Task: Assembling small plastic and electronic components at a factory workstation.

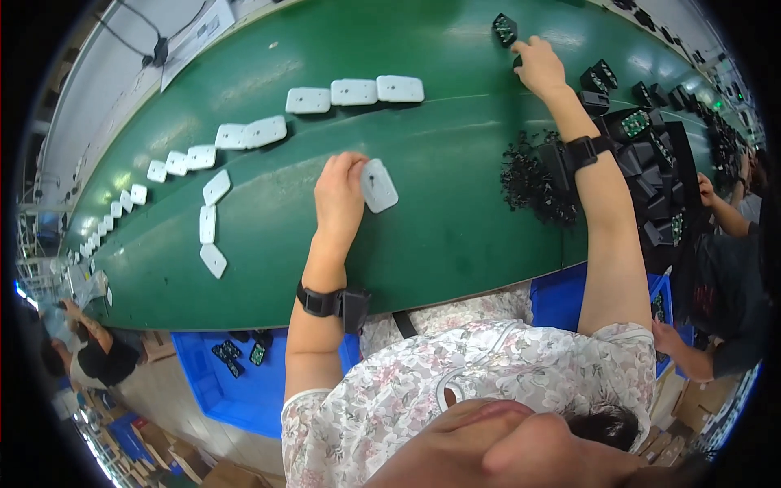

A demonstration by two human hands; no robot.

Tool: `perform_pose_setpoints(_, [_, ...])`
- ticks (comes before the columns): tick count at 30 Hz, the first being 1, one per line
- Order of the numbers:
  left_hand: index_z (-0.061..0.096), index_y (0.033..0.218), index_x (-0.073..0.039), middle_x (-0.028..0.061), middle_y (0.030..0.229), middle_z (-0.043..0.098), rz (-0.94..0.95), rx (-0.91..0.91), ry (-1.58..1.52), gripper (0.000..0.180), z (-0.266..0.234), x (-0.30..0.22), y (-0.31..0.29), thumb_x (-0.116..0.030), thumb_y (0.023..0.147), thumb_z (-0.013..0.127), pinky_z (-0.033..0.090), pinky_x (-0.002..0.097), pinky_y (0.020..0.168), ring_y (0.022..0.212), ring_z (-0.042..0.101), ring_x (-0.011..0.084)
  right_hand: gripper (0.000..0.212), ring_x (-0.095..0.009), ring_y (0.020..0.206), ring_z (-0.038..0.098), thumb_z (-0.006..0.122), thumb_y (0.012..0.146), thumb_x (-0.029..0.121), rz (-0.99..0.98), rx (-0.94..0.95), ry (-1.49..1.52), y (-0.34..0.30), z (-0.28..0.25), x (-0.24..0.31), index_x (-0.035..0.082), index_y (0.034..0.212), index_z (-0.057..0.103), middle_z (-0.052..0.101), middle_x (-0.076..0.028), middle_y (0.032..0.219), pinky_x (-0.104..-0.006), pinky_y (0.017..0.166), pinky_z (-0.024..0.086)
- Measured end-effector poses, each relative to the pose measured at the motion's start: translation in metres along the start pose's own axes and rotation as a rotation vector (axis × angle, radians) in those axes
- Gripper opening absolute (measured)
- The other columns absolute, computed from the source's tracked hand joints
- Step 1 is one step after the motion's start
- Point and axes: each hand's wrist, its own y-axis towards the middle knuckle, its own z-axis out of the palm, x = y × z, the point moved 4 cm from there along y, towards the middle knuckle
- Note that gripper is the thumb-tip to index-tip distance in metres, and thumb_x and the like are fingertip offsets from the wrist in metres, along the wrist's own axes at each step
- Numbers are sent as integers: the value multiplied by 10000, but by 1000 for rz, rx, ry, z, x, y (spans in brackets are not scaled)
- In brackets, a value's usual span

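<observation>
My left hand [338,191] is closed on the edge of a white plastic cover [380,187], rounded at the corners with a dark hole, tilted just above the green table. At the far right of the table, my right hand [541,67] is stretched out, its fingers curled around a small dark thing too hidden to name. Its index fingertip is close to a black casing [505,30] with a green circuit board inside; I cannot tell whether they touch. Below my right forearm lies a pile of small black parts [533,179].
White covers [355,92] stretch in a curved row leftward across the green table [455,236]. Black casings [647,175] are heaped at the right, beside a co-worker [728,268]. A blue bin [268,403] with circuit-board parts is below the table edge; another person [102,350] is far left.
</observation>
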Motion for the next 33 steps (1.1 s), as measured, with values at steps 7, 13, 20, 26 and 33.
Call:
perform_pose_setpoints(7, [538, 1003, -33, 117, 955, 512, 65, -59, 587, 505, 1, -32, -17, -375, 696, 748, 469, 393, 667, 827, 533, 306, 355, -134, 927, 547, 691, 808, 181, -125, 188, 1058, -63, -26, 113, 66, 1124, 576, 553, -38, 1004, -288, 834, 465])
perform_pose_setpoints(13, [504, 1125, -31, 92, 979, 538, 274, -9, 543, 494, 7, -32, -32, -221, 723, 720, 413, 388, 794, 938, 510, 285, 357, -266, 990, 563, 657, 780, 110, -341, 81, 565, -110, -48, 135, 50, 1119, 565, 589, -109, 1061, -347, 895, 437])
perform_pose_setpoints(20, [433, 1304, -44, 136, 1098, 574, 386, 51, 231, 571, 2, -26, -33, -19, 766, 624, 407, 399, 901, 1069, 521, 289, 350, -276, 963, 589, 668, 787, 87, -342, 63, 740, -115, -55, 148, 35, 1125, 594, 615, -116, 1065, -337, 872, 456])
perform_pose_setpoints(26, [472, 1298, -57, 132, 1272, 532, 380, -2, 57, 545, -18, -19, -36, 75, 773, 532, 417, 399, 952, 1145, 511, 309, 370, -273, 1017, 576, 687, 764, 83, -518, 77, 816, -135, -70, 192, 51, 1124, 612, 624, -117, 1077, -342, 883, 462])
perform_pose_setpoints(33, [509, 1281, -82, 81, 1331, 509, 381, 100, 214, 570, -8, -10, -44, 105, 744, 474, 396, 379, 966, 1221, 482, 250, 362, -268, 1007, 573, 688, 761, 97, -550, 135, 728, -136, -59, 201, 48, 1112, 614, 626, -98, 1072, -346, 868, 467])
